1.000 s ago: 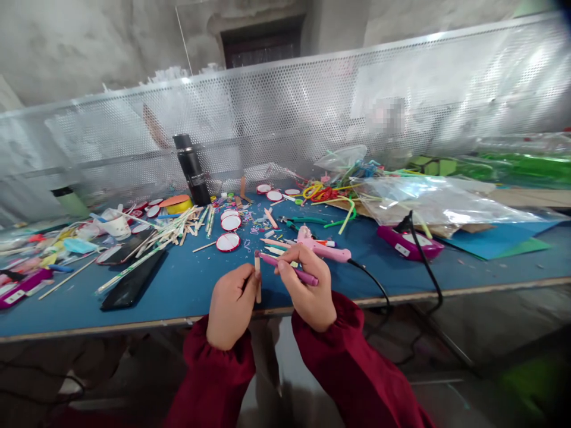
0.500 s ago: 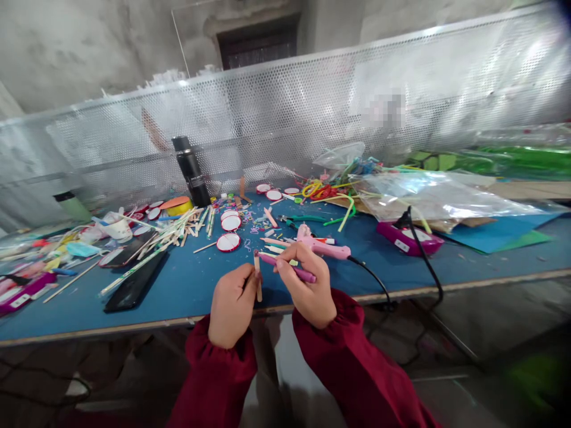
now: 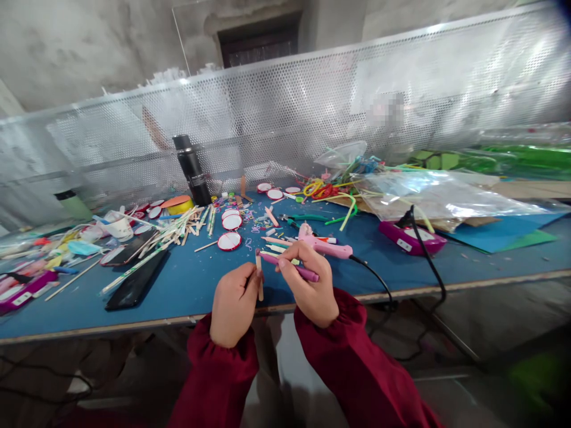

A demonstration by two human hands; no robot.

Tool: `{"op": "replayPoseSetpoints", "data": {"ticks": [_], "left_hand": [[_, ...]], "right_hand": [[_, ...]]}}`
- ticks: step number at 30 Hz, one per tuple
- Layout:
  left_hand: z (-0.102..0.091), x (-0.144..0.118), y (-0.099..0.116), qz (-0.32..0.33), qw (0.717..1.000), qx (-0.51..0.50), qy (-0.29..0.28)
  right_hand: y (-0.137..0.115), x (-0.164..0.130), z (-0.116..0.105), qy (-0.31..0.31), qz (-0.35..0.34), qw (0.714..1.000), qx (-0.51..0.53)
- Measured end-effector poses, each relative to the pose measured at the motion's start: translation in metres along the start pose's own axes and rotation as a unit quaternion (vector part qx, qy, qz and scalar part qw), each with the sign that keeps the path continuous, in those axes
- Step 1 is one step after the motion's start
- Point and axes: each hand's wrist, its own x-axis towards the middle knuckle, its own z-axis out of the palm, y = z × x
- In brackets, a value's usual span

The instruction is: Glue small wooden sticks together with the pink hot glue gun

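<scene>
Upright near the table's front edge, a small wooden craft stick (image 3: 260,290) is pinched between the thumb and fingers of my left hand (image 3: 234,303). The stick's top end looks dark purple. My right hand (image 3: 310,282) grips a purple marker pen (image 3: 307,273) like a writing tool, its tip pointing left at the stick's top; whether they touch I cannot tell. Just beyond my right hand lies a pink glue gun (image 3: 328,246) with a black cord. Pencils or pens (image 3: 276,241) lie beside it, partly hidden by my fingers.
Small white-faced drums (image 3: 229,241), a black phone (image 3: 136,282) and a pile of paper straws and sticks (image 3: 178,229) lie left. A black flask (image 3: 193,172) stands behind. Right are pliers (image 3: 307,217), a purple device (image 3: 413,238) and plastic bags (image 3: 446,193) on the blue table (image 3: 187,297).
Almost nothing differs. Both hands keep their grips, and the whole scene has shifted very slightly in view.
</scene>
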Motion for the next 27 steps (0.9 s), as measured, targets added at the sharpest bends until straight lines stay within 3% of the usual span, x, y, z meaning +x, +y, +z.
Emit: {"op": "replayPoseSetpoints", "data": {"ticks": [27], "left_hand": [[0.0008, -0.0001, 0.0005, 0.0, 1.0, 0.014, 0.01]], "right_hand": [[0.0003, -0.0007, -0.0001, 0.006, 0.005, 1.0, -0.001]]}}
